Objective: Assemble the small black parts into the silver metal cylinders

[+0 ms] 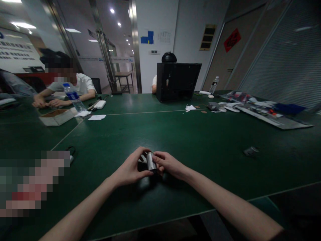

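A small shiny metal cylinder (150,161) sits upright just above the green table (195,140), held between both hands. My left hand (131,169) pinches it from the left with curled fingers. My right hand (168,164) grips it from the right, fingers closed around it. A dark part behind the cylinder is mostly hidden by my fingers.
A small grey object (251,151) lies to the right. A black box (177,81) stands at the far side with a person behind it. At far left a person sits by a water bottle (73,97) and cardboard box (57,116). Papers and parts (260,108) fill the far right.
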Motion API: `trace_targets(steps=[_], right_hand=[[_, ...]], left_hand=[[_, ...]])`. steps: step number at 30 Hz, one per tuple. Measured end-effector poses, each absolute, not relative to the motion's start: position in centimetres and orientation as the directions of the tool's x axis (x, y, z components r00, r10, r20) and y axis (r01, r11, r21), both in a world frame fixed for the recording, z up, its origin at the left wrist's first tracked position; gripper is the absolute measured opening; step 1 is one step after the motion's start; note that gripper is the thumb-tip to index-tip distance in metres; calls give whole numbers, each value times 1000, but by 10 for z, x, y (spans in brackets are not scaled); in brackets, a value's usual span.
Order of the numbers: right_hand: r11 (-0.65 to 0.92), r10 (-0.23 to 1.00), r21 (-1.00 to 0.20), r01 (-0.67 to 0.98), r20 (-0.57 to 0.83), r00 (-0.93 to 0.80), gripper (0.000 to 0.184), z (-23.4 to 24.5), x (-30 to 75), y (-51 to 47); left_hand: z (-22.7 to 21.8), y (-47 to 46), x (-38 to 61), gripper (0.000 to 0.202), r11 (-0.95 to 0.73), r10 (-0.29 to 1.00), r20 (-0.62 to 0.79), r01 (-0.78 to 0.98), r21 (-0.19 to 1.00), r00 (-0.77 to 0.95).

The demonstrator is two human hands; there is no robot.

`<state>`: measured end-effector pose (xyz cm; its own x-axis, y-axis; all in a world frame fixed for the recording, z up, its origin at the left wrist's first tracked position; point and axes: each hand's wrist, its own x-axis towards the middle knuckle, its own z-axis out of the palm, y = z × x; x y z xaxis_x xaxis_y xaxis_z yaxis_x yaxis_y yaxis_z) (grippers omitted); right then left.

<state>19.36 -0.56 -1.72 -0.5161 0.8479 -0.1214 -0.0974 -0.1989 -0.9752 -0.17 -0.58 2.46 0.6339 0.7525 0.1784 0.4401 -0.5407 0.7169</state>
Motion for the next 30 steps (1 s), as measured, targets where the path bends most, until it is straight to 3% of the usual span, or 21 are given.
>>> trace_targets(steps=[11,22,30], right_hand=[[-335,796,-926,-175,-179,-579,41,-9,195,-10],[-196,844,-976,-96,-118,-523,61,-19,194,-7],[-171,812,-982,-74,-98,-575,55,-10,195,-10]], left_hand=[[27,-6,-3,52,-525,753,172,422,739,636],[24,-6,-2,52,-524,757,142,462,716,637],[25,-6,-2,50,-539,753,159,459,706,639]])
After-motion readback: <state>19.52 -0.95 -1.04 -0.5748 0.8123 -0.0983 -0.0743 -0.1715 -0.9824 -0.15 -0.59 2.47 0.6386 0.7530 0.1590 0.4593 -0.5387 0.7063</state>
